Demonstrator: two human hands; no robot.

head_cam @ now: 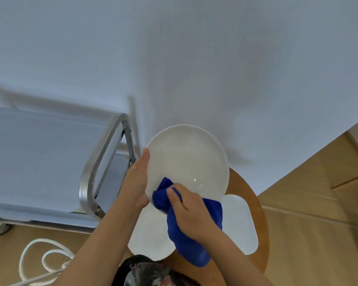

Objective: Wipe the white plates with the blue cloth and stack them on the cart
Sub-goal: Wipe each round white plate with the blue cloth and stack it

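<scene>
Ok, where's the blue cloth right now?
Head view, lower centre: the blue cloth is bunched in the right hand, pressed against the near edge of the held plate.

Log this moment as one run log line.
step: wiping | left hand: holds plate by rim | right hand: presses blue cloth on plate | cart: no plates seen

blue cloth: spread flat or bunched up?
Bunched. The blue cloth is wadded in the right hand, pressed against the white plate; its tail hangs loose below the wrist.
</scene>
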